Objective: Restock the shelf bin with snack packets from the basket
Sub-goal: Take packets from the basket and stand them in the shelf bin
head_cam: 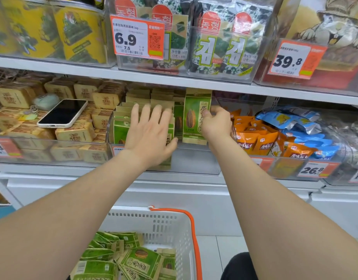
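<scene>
A clear shelf bin [194, 158] on the middle shelf holds rows of green-and-tan sunflower seed packets [121, 126]. My left hand [149, 134] lies flat with straight fingers against the front of the left rows. My right hand [216, 122] pinches the right edge of one upright seed packet [195, 116] at the bin's right side. Below, a white basket [164, 225] with an orange handle holds several more green seed packets [139, 259].
A phone [63, 113] and a keyring lie on tan boxed snacks in the left bin. Orange and blue snack bags [275, 136] fill the bin to the right. Seaweed packs and price tags [137, 37] line the shelf above. A white ledge runs below the bins.
</scene>
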A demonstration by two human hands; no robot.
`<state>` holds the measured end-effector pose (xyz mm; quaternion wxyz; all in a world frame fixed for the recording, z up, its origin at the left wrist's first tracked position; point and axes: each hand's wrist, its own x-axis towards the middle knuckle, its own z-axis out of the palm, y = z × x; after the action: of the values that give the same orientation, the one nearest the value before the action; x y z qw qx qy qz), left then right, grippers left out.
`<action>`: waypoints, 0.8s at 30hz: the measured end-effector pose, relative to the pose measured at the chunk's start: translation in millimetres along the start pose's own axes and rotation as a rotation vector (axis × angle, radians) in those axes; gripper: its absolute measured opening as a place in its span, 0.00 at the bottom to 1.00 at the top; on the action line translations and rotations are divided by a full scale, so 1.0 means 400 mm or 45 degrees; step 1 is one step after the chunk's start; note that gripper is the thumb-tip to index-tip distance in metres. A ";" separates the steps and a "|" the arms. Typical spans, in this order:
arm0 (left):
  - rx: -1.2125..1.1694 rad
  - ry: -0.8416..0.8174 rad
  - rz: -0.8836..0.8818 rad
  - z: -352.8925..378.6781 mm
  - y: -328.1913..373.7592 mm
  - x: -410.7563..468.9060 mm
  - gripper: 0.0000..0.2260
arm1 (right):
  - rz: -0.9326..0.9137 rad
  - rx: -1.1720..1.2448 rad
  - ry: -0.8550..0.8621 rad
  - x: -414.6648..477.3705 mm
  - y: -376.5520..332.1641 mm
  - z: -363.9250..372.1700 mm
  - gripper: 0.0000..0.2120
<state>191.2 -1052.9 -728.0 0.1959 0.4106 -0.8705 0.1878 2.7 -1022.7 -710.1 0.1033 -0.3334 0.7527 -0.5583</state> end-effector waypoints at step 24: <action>-0.042 0.090 0.061 0.010 -0.014 0.006 0.32 | 0.128 -0.548 -0.482 0.061 0.025 0.148 0.26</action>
<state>193.7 -1059.8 -729.5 0.2288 0.3796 -0.8755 0.1925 11.6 -1081.7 -735.0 0.1963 -0.4080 0.8368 -0.3077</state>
